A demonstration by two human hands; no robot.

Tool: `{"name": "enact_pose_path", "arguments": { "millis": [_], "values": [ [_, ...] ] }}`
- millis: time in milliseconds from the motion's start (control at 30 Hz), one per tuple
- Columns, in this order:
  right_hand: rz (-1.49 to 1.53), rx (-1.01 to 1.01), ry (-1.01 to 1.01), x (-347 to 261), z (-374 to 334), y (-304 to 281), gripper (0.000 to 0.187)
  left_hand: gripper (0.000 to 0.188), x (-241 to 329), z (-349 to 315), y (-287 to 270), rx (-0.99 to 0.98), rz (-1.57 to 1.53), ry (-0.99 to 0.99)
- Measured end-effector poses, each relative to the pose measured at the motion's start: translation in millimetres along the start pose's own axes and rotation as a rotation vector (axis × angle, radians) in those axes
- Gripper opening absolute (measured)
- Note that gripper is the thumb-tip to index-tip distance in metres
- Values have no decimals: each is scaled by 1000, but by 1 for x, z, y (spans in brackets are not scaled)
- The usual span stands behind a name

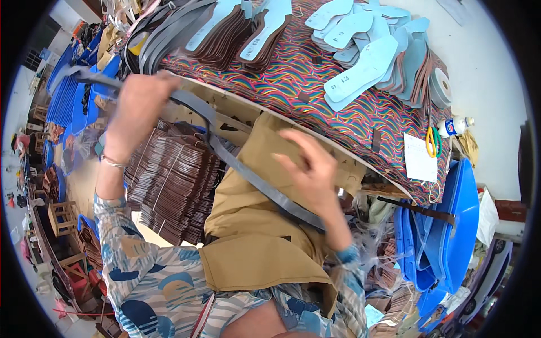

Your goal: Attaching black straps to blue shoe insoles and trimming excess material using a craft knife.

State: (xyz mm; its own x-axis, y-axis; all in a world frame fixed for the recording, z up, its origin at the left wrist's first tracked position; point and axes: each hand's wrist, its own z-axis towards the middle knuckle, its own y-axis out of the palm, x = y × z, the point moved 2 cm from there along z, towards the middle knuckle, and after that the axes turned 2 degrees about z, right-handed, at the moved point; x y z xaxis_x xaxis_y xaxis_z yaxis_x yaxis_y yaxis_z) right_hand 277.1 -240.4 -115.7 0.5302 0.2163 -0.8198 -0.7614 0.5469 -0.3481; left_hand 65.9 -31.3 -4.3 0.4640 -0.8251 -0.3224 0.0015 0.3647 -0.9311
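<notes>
Left hand [140, 101], its fingers curled tightly round a long, flat, flexible grey strip [256, 179], is raised just beside the left end of the table's near edge. The strip's blurred free end trails left; its other length slants across the lap and passes under the right wrist. Right hand [313, 172], open with thumb and fingers apart, has hold of nothing and hovers over the tan cloth apron [270, 263], close to the near edge.

Left of the lap, a string-tied bundle of thin dark-brown pieces [169, 186] crowds the room below the left hand. Across the table [270, 93], covered in multicoloured wave-patterned cloth, stacks of brown sole shapes topped with light blue [220, 48] line the far edge; a heap of light-blue sole shapes [363, 73] fills the far right.

Yellow-and-green-handled scissors [433, 143] and a white paper sheet [418, 163] lie toward the near right corner. Nested blue plastic tubs [456, 214] stand beyond that corner. Patterned cloth lies open along the near edge; the lap forms a gap between bundle and tubs.
</notes>
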Motion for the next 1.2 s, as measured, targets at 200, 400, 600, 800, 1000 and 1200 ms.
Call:
{"name": "enact_pose_path", "arguments": {
  "millis": [200,400,600,800,1000,1200],
  "values": [
    [230,154,-58,6,9,79,57,17,71,48,4,177,-107,450],
    [335,121,244,33,-17,41,18,43,143,101,1,446,45,607],
    [634,224,599,39,-34,20,20,48,157,78,64,610,-915,-120],
    [395,7,520,53,-60,37,21,50,185,104,115,-181,-1955,-505],
    [334,29,463,56,-70,24,23,31,190,118,101,-554,-2756,-216],
    [414,428,216,59,-6,-63,46,27,205,102,94,-647,-2783,-138]
  ]
}}
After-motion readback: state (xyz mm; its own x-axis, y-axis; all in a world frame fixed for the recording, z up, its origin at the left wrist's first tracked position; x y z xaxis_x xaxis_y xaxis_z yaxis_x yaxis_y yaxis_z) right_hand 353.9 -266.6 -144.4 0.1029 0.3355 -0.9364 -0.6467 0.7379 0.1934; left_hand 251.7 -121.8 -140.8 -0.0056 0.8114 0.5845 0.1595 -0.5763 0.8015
